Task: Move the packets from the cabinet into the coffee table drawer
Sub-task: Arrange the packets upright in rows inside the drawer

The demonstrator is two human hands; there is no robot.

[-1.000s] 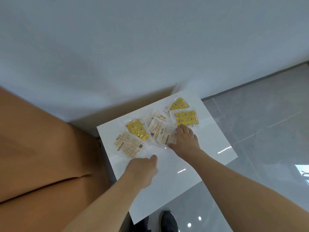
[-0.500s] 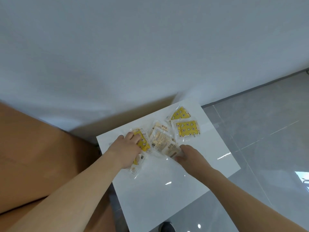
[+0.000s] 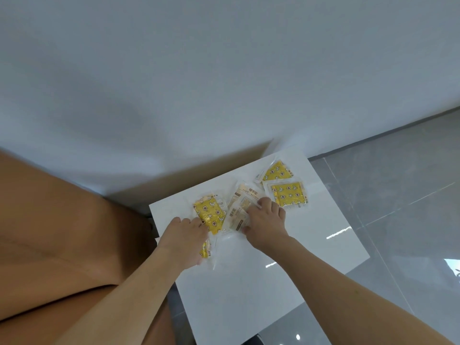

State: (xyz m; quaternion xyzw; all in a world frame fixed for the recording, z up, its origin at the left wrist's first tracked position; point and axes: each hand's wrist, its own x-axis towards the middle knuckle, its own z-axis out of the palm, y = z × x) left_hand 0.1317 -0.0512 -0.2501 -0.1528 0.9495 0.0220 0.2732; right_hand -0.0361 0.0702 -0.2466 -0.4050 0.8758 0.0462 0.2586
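Bare forearms, sleeveless, unadorned hands [image 3: 263, 227]

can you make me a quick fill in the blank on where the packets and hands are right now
1. The packets lie on a glossy ___ cabinet top.
2. The left hand rests on a packet patterned in ___.
3. The right hand grips the beige packets with the ___ underneath and fingers on top.
4. The two yellow packets that neither hand touches lie on the person's ___ side.

Missing words: white; yellow; thumb; right

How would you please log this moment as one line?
left hand: grips yellow packet | right hand: grips pale packets | cabinet top: two yellow packets untouched
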